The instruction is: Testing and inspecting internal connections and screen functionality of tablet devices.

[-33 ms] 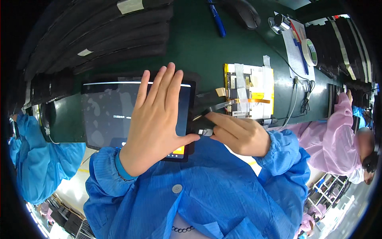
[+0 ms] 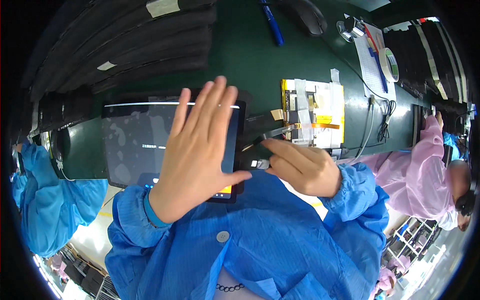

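My left hand (image 2: 195, 150) hovers over or rests on the dark screen of a tablet (image 2: 132, 140), fingers stretched out and slightly blurred. Whether the palm touches the glass I cannot tell. Beyond the tablet's right edge, my right hand (image 2: 307, 167) is closed, pinching a small silver-and-grey cable plug (image 2: 260, 164). Its index fingertip lies by a dark flat ribbon cable (image 2: 272, 134). This ribbon runs to an orange strip (image 2: 325, 126) on an exposed circuit board and battery assembly (image 2: 330, 102), held with pale tape.
Stacked black padded sheets (image 2: 150, 45) fill the far left. A blue pen (image 2: 272, 25) and black mouse (image 2: 307, 17) lie at the back. To the right are a tape roll (image 2: 389, 65), paper (image 2: 367, 65) and a coiled cable (image 2: 385, 125). Co-workers sit at both sides.
My left hand's fingertips have shifted slightly to the right. My right hand and the plug have moved a little to the right.
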{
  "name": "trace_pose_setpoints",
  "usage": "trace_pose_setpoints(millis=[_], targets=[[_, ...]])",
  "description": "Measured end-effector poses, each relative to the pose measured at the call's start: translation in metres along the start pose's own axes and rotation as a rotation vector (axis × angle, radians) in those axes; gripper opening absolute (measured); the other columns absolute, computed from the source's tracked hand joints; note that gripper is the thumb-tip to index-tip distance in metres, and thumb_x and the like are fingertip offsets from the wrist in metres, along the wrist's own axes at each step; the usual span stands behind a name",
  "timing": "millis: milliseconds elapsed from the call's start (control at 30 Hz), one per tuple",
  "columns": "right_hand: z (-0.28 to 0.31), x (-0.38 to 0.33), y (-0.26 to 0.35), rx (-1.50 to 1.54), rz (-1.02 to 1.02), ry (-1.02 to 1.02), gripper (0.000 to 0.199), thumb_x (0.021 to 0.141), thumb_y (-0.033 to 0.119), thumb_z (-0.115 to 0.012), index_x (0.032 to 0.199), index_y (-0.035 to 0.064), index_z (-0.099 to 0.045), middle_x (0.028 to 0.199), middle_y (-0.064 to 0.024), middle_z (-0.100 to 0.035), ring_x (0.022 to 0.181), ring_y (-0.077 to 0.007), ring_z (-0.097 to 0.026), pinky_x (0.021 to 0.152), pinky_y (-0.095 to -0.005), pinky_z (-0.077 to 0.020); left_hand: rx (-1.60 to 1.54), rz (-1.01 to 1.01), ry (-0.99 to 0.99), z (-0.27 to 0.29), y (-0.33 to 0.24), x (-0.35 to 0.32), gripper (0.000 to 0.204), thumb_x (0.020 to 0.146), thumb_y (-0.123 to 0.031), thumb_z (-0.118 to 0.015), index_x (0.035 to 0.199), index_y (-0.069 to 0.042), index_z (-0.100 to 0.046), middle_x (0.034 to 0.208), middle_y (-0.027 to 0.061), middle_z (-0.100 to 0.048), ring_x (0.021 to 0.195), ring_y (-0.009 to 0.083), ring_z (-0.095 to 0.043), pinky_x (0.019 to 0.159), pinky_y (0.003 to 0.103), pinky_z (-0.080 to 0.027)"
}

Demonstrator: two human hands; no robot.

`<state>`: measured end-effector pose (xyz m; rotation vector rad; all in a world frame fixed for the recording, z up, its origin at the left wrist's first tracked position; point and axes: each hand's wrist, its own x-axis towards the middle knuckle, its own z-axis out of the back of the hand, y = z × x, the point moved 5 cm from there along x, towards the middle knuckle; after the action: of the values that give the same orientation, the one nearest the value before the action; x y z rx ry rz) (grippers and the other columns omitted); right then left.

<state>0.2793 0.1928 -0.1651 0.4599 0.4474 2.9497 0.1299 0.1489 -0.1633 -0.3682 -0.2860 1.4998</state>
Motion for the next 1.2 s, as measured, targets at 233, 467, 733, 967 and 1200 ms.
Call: trace_pose_setpoints(millis=[233,467,733,967,1200], targets=[[0.008,0.009,0.011,0.042,-0.021,-0.095,0.017,0.071,0.016,-0.065,0.078,0.0044,-0.055,0.072,-0.0046,-0.053,0.058,-0.0146,-0.055,0.049,-0.0259,-0.0445,-0.188,-0.238,-0.189,0.011,-0.025,-0.019,0.021,0.065,-0.020,-0.075,0.075,-0.013,-0.058,0.117,0.0057,-0.058,0.121,0.0274,-0.046,0.108,0.049,-0.019],[-0.011,0.003,0.011,-0.116,-0.141,-0.045,0.018,0.073,0.017,-0.065,0.074,0.0067,-0.051,0.062,-0.0025,-0.044,0.055,-0.0150,-0.054,0.048,-0.0280,-0.0451,0.005,-0.078,-0.215,0.037,0.007,-0.032,0.049,0.077,-0.037,-0.063,0.116,-0.008,-0.054,0.123,0.0119,-0.050,0.122,0.0304,-0.042,0.108,0.049,-0.019],[-0.027,0.001,0.006,-0.015,-0.201,0.091,0.017,0.076,0.014,-0.066,0.076,0.0042,-0.052,0.063,-0.0066,-0.055,0.054,-0.0195,-0.058,0.049,-0.0299,-0.0472,-0.315,0.310,-0.503,0.043,0.172,-0.116,0.053,0.091,-0.043,-0.042,0.135,-0.012,-0.041,0.140,0.0110,-0.038,0.134,0.0278,-0.029,0.111,0.040,-0.019],[-0.028,0.004,-0.005,0.112,-0.139,0.170,0.016,0.076,0.012,-0.065,0.079,0.0032,-0.052,0.067,-0.0084,-0.058,0.057,-0.0222,-0.060,0.050,-0.0322,-0.0484,-0.610,0.365,-0.378,0.026,0.161,-0.105,0.083,0.079,-0.062,-0.047,0.143,-0.014,-0.027,0.149,0.0099,-0.021,0.139,0.0274,-0.016,0.113,0.041,-0.012],[-0.027,0.008,-0.005,0.094,-0.152,0.179,0.015,0.076,0.012,-0.064,0.081,0.0031,-0.053,0.067,-0.0095,-0.058,0.058,-0.0244,-0.061,0.052,-0.0337,-0.0490,-0.617,0.386,-0.370,0.025,0.160,-0.102,0.091,0.072,-0.065,-0.050,0.144,-0.014,-0.024,0.149,0.0103,-0.020,0.139,0.0269,-0.013,0.113,0.042,-0.012]])
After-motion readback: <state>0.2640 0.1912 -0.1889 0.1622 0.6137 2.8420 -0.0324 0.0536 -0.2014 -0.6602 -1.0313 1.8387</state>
